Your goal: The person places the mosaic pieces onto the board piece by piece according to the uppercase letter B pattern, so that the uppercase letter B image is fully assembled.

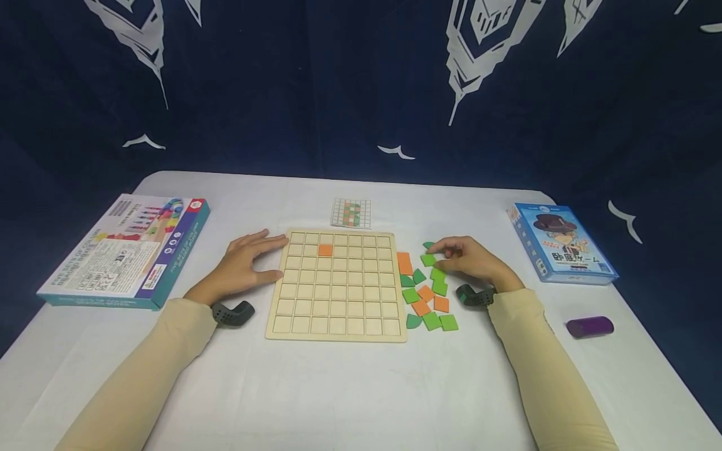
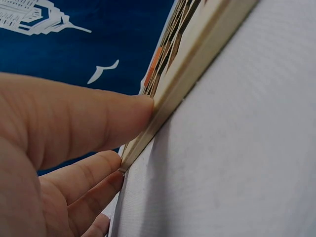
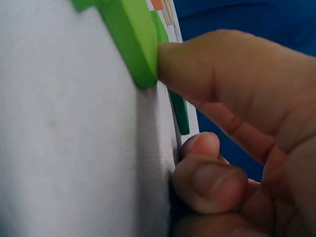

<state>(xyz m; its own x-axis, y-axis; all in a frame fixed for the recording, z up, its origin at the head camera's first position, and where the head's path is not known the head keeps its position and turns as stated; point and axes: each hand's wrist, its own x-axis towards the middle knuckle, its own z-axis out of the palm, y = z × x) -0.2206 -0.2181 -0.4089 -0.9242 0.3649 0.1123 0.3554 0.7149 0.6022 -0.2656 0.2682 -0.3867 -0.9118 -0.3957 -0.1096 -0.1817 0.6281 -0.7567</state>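
A wooden grid board (image 1: pixel 336 338) lies mid-table with one orange square tile (image 1: pixel 325 250) in its upper part. My left hand (image 1: pixel 245 260) rests at the board's left edge, fingers spread; in the left wrist view, its thumb (image 2: pixel 113 116) touches the board's side (image 2: pixel 173 101). Right of the board, my right hand (image 1: pixel 468 258) pinches a light green square tile (image 1: pixel 428 260) between thumb and index finger. The index fingertip is hidden behind the thumb (image 3: pixel 197 61) in the right wrist view. A dark green piece (image 3: pixel 181 113) lies beyond the thumb.
Loose green and orange pieces (image 1: pixel 432 321) lie along the board's right side. A pattern card (image 1: pixel 351 213) sits behind the board. A large box (image 1: pixel 121 250) lies at left; a blue box (image 1: pixel 564 244) and a purple cylinder (image 1: pixel 590 327) lie at right.
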